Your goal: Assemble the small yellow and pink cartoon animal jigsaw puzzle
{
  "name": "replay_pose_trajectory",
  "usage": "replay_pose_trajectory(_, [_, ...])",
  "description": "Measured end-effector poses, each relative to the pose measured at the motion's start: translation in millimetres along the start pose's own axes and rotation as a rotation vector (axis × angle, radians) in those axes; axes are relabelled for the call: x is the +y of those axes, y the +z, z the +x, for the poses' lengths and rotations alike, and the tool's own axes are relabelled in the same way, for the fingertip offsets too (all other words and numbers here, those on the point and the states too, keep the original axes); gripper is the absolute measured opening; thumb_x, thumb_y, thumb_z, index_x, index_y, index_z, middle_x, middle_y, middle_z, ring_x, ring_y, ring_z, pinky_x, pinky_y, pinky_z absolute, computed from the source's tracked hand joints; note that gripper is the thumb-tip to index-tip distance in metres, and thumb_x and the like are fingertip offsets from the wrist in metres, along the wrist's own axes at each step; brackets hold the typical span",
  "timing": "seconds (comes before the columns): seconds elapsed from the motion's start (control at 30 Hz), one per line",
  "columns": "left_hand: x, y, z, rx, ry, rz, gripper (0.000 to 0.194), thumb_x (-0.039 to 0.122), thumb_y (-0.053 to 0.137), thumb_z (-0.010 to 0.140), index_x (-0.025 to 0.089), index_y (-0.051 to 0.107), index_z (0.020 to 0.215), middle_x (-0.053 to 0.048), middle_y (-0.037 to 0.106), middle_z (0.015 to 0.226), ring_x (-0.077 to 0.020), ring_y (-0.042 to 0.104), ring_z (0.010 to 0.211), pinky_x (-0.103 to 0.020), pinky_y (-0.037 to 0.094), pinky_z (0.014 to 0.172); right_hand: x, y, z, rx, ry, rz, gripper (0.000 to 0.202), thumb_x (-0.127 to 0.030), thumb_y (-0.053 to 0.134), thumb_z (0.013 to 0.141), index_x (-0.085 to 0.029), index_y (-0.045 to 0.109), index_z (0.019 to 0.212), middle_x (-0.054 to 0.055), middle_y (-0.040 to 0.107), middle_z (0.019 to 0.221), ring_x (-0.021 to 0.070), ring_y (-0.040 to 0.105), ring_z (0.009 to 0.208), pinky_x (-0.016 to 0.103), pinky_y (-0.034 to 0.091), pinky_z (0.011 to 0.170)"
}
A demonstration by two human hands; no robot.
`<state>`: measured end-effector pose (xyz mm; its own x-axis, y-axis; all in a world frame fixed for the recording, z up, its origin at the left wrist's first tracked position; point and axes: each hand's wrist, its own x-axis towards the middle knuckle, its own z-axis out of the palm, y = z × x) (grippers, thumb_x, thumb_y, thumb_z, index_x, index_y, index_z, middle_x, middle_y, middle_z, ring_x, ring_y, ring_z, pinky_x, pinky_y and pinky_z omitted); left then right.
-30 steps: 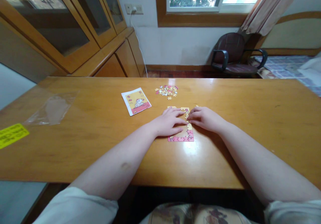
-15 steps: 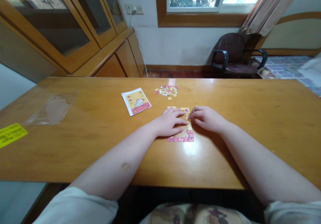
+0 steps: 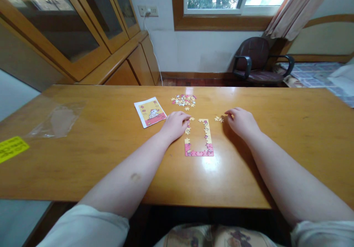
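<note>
On the table lies a partly joined jigsaw border (image 3: pixel 199 153), pink at the near end and yellow along the sides, with gaps at the upper left and top. My left hand (image 3: pixel 177 124) rests at its upper left corner, fingers bent together against the edge pieces; the fingertips partly cover them. Off to the right, my right hand (image 3: pixel 242 122) hovers beside a few loose yellow puzzle pieces (image 3: pixel 219 119), index finger out and thumb below it, with nothing visible between them.
A pile of mixed puzzle pieces (image 3: pixel 183 100) lies beyond the border. Left of it is a picture card (image 3: pixel 151 112) with a white cartoon animal. A clear plastic bag (image 3: pixel 59 121) and a yellow label (image 3: pixel 13 148) are on the table's left side. An office chair (image 3: pixel 256 59) stands behind.
My left hand has drawn back leftward from across the border to its upper left corner. My right hand has moved right, away from the border's right side, uncovering loose yellow pieces.
</note>
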<state>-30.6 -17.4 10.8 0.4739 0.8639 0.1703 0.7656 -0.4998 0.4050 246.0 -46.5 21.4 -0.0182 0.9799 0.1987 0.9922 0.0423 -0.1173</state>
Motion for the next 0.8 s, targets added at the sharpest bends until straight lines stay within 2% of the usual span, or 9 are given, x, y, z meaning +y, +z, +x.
replay_pose_trajectory(0.13, [-8,2.7,3,-0.028,0.008,-0.002,0.027,0.027,0.049,0.088,0.024,0.072,0.101,-0.004,0.069,0.104,-0.0223,0.057,0.100,-0.038,0.044,0.094,-3,4,0,-0.056,-0.062,0.030,0.028,-0.025,0.046,0.088,-0.018,0.072,0.098,0.009,0.069,0.103,0.0215,0.063,0.092,0.030,0.045,0.081])
replay_pose_trajectory(0.37, [-4,-0.7,3,-0.038,-0.018,-0.001,0.024,0.025,0.052,0.086,0.024,0.073,0.098,-0.005,0.069,0.101,-0.0219,0.058,0.099,-0.038,0.044,0.093,-18,8,-2,-0.081,-0.103,0.054,0.029,-0.037,0.051,0.089,-0.019,0.073,0.094,0.009,0.069,0.096,0.0205,0.063,0.085,0.030,0.045,0.076])
replay_pose_trajectory(0.8, [-2,-0.5,2,-0.051,-0.030,-0.011,0.025,0.023,0.050,0.085,0.024,0.072,0.097,-0.005,0.068,0.101,-0.0220,0.057,0.099,-0.039,0.044,0.093,-16,22,0,-0.057,-0.175,0.171,0.026,-0.025,0.049,0.090,-0.022,0.072,0.102,0.008,0.068,0.102,0.0201,0.063,0.089,0.030,0.046,0.082])
